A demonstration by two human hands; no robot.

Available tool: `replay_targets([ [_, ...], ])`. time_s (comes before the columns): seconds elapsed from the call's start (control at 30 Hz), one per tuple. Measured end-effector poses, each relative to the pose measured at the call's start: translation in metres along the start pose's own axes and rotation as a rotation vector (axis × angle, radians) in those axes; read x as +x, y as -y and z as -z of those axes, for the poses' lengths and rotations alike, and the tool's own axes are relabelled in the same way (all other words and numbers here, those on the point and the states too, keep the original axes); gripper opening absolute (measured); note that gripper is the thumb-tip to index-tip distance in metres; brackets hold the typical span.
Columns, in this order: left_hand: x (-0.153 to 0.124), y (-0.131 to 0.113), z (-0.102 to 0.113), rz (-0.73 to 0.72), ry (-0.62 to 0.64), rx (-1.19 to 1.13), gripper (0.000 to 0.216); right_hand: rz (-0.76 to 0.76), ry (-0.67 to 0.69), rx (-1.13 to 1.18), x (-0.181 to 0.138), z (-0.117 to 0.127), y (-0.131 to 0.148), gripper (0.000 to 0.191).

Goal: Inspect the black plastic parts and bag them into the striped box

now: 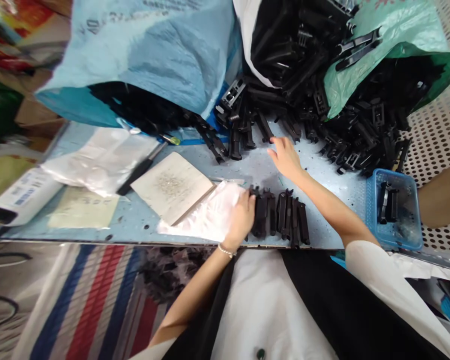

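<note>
My right hand [286, 157] reaches over the table, thumb and index finger apart. Its fingertips are at the near end of a long black plastic part [263, 127] that sticks out from the pile. My left hand [243, 215], with a beaded bracelet at the wrist, lies on a clear plastic bag [202, 217]. Its fingers are stretched along the left end of a row of black plastic parts [283, 215] standing side by side near the table's front edge. Where those fingers meet the nearest part is blurred.
A large heap of black parts [243, 115] spills from a blue bag [153, 55], a white bag [249, 40] and a green bag [393, 55]. At right stands a blue basket [373, 200] with a few parts. A square board [172, 187] lies at left.
</note>
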State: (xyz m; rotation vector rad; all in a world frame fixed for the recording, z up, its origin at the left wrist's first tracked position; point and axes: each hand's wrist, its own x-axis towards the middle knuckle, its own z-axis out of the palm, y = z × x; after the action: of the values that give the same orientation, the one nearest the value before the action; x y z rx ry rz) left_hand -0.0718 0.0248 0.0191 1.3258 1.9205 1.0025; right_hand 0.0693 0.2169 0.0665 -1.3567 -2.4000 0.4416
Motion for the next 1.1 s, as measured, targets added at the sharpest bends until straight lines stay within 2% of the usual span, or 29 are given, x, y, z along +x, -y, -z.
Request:
replay_targets([
  [0.1,-0.021,0.002,-0.028,-0.130,0.023,0.026,0.042,-0.199,-0.043,0.086,0.048,-0.025,-0.008,0.041],
  [0.2,-0.021,0.004,-0.031,-0.166,0.042,-0.037,0.046,-0.382,-0.024,0.368,0.061,-0.031,-0.015,0.023],
  [0.3,0.001,-0.003,-0.015,-0.072,0.055,-0.334,0.053,-0.483,0.053,0.903,0.023,-0.019,-0.011,0.027],
  [0.37,0.020,-0.017,-0.003,0.005,0.061,-0.684,0.061,-0.456,0.209,1.227,-0.023,-0.007,-0.001,0.033],
  [0.43,0.036,-0.037,0.005,0.071,0.093,-1.025,0.064,-0.389,0.366,1.362,-0.072,0.005,0.012,0.040],
  [0.5,0.044,-0.058,0.009,0.160,0.192,-1.221,0.062,-0.281,0.474,1.263,-0.107,0.018,0.024,0.050],
  [0.53,0.043,-0.067,0.010,0.209,0.249,-1.260,0.059,-0.225,0.430,1.129,-0.118,0.026,0.027,0.053],
  [0.6,0.035,-0.081,0.012,0.277,0.350,-1.287,0.054,-0.085,0.186,0.757,-0.122,0.042,0.026,0.055],
  [0.67,0.022,-0.090,0.013,0.319,0.451,-1.299,0.053,0.100,-0.104,0.356,-0.110,0.055,0.019,0.055],
  [0.7,0.015,-0.094,0.013,0.345,0.512,-1.307,0.054,0.204,-0.198,0.189,-0.101,0.060,0.014,0.055],
  [0.73,0.008,-0.097,0.012,0.379,0.586,-1.313,0.055,0.307,-0.246,0.057,-0.091,0.062,0.009,0.055],
  [0.8,-0.002,-0.103,0.010,0.448,0.688,-1.322,0.055,0.455,-0.245,-0.102,-0.073,0.063,0.002,0.053],
  [0.87,-0.007,-0.105,0.006,0.471,0.638,-1.323,0.055,0.480,-0.192,-0.151,-0.062,0.059,0.003,0.051],
  [1.0,-0.002,-0.102,0.007,0.395,0.333,-1.261,0.050,0.321,-0.096,-0.063,-0.068,0.055,0.021,0.051],
  [1.03,0.000,-0.100,0.010,0.361,0.270,-1.230,0.049,0.326,-0.073,-0.022,-0.076,0.054,0.025,0.051],
  [1.1,0.004,-0.100,0.020,0.288,0.173,-1.159,0.046,0.431,-0.012,0.045,-0.095,0.050,0.033,0.051],
])
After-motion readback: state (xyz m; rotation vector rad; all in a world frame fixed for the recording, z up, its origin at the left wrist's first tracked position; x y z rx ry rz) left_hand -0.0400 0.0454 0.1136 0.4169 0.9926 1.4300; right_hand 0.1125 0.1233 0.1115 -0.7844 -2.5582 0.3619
